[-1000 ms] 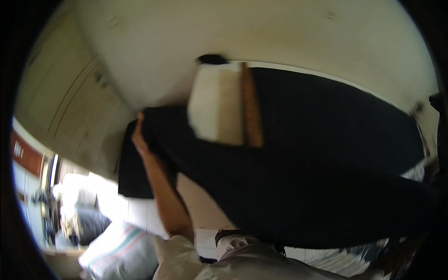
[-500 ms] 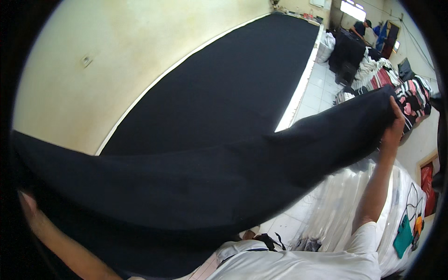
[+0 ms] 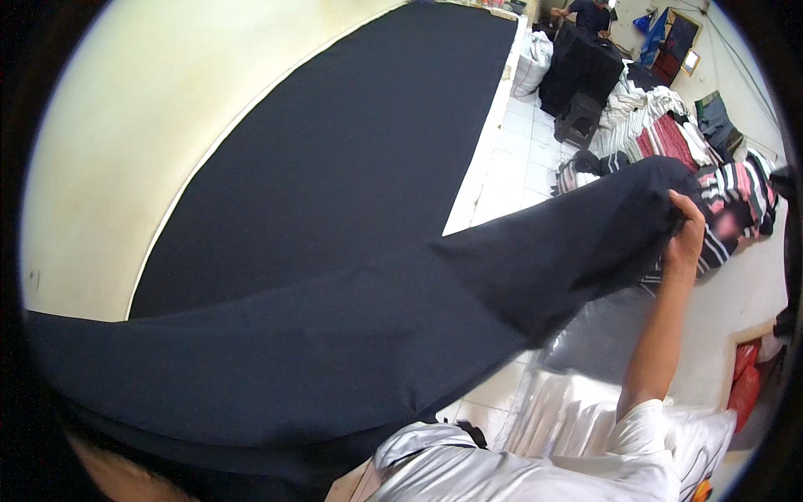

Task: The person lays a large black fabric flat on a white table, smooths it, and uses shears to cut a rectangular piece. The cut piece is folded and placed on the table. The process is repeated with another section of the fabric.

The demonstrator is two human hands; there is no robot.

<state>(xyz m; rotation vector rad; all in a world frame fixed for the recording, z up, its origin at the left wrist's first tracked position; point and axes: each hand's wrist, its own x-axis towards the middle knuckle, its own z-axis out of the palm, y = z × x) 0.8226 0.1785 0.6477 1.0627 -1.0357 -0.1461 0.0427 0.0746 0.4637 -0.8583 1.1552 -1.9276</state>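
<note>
Cloth sheet [image 3: 335, 335] spans across front; table [image 3: 109, 151] behind-left; clothes pile [image 3: 669, 134] far right.

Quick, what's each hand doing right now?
Left hand: hidden under the dark cloth, cannot tell.
Right hand: closed on the cloth's far edge, raised.

White short-sleeve tee, kinda wrinkled across chest. Right sleeve [image 3: 648, 418] ends above elbow, forearm bare. Right hand [image 3: 686, 243] bare, no gloves. Small dark strap-ish bit near collar.
</note>
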